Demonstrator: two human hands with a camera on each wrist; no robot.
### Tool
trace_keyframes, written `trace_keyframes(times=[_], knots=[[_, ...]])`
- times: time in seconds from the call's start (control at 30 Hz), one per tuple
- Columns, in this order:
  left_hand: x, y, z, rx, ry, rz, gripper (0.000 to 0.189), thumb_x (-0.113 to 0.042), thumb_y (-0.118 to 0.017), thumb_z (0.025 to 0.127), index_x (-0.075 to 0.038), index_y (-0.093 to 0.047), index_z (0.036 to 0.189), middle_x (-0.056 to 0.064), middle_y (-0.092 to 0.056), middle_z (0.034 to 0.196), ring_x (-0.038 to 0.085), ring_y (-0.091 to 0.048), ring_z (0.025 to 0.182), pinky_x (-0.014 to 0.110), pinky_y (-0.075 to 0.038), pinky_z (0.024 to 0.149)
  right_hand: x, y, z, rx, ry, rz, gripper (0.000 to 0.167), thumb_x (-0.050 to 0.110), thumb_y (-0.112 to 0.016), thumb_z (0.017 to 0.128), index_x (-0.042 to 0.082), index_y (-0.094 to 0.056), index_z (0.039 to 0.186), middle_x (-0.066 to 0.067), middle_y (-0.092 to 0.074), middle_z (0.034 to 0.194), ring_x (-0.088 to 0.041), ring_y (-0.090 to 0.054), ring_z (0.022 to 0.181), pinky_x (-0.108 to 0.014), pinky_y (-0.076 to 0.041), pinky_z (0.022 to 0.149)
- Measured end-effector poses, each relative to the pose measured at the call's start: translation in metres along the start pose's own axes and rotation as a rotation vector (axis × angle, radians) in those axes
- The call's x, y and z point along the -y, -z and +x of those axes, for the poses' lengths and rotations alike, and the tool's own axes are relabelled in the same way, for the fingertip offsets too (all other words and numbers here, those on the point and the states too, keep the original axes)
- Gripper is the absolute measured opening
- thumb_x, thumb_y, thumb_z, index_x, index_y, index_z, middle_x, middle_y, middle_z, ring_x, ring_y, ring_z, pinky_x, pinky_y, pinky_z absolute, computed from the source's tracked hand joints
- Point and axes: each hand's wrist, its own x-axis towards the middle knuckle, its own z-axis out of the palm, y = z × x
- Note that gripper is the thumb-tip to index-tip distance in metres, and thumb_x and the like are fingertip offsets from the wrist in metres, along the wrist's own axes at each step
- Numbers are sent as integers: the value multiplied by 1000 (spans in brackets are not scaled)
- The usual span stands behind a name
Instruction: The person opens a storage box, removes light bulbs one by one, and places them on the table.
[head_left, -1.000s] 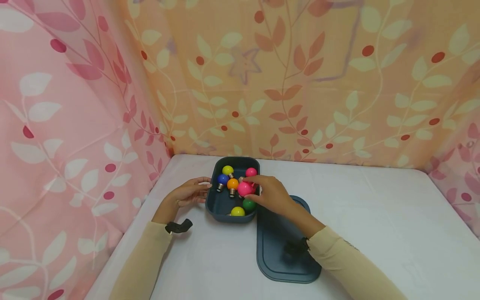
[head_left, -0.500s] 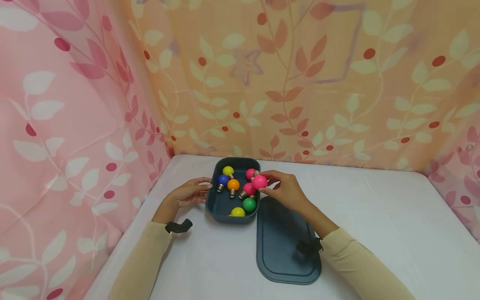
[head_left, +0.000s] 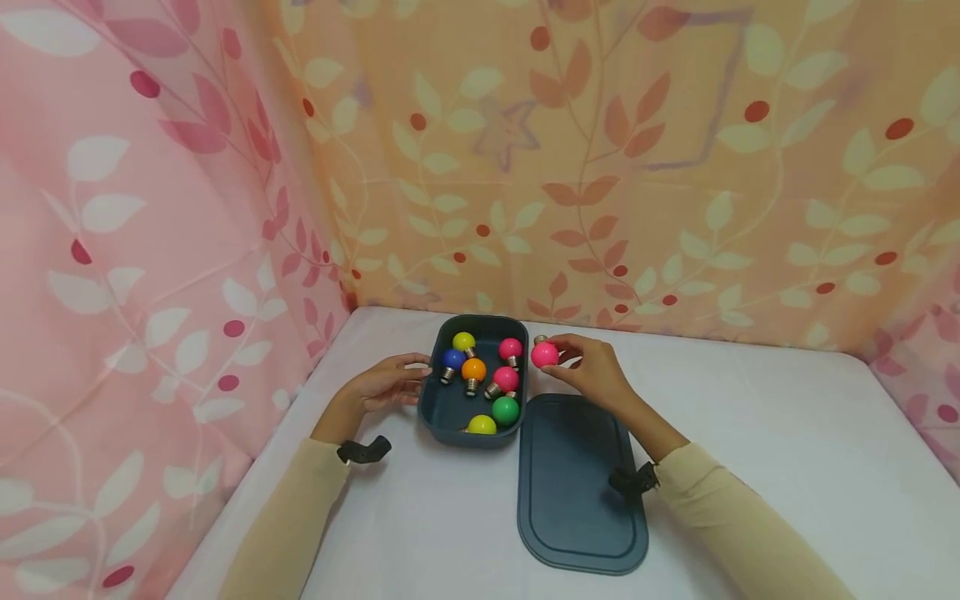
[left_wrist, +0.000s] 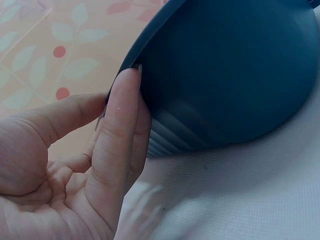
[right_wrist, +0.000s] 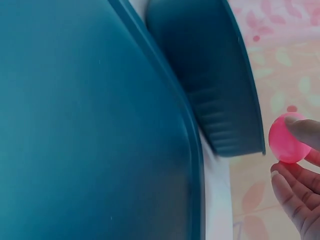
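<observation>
A pink light bulb [head_left: 544, 355], its screw base upward, is pinched between thumb and fingers of my right hand [head_left: 592, 371], just right of the box in the head view. The right wrist view shows the thumb over the pink bulb [right_wrist: 287, 140]. My left hand [head_left: 386, 385] touches the left side of the dark blue box [head_left: 450, 417] with fairly straight fingers; the left wrist view has its fingertips at the rim. Inside the box lie several bulbs: yellow [head_left: 463, 341], blue [head_left: 453, 360], orange [head_left: 473, 370], pink [head_left: 511, 349] and green [head_left: 506, 410].
A dark blue lid [head_left: 581, 492] lies flat on the white-covered table [head_left: 750, 417], beside the box's right front. Patterned curtains [head_left: 585, 167] hang behind and on the left. Dark straps [head_left: 363, 451] are around both wrists.
My right hand has lifted the pink bulb out over the box's right rim and moved it rightward, turning its base up. The left hand stays at the box.
</observation>
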Motion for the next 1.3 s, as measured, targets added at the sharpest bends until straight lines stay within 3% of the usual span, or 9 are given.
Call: trace_keyframes(times=[0.2,0.4,0.83,1.3], knots=[[-1,-1,1,3,-6,2,32,-12,-57,105,-6,-46,135,4,-64,89,14,-67,73,28,-62,65,-15,-1,11,-3,-29,14,47,15,-87,82,7,-70,125,-10,-74,111,-26,-73,92,-37,-63,78],[-2,-2,2,-23,1,5,35,-14,-60,104,-7,-46,135,4,-64,90,14,-67,74,28,-62,65,-26,-2,23,4,-88,9,45,15,-87,82,2,-70,122,-15,-74,110,-29,-74,93,-43,-62,83],[0,-2,1,3,-3,-13,33,-12,-57,105,-6,-44,135,7,-63,94,15,-65,75,27,-62,65,-46,-18,43,59,-160,44,43,8,-84,84,-1,-68,123,-21,-73,111,-36,-72,100,-46,-59,89],[-1,-1,1,2,4,-4,34,-13,-56,105,-5,-44,136,6,-65,94,16,-66,77,28,-62,67,-58,-27,45,69,-158,-84,43,12,-84,82,-3,-69,120,-19,-75,103,-34,-72,97,-47,-59,89]])
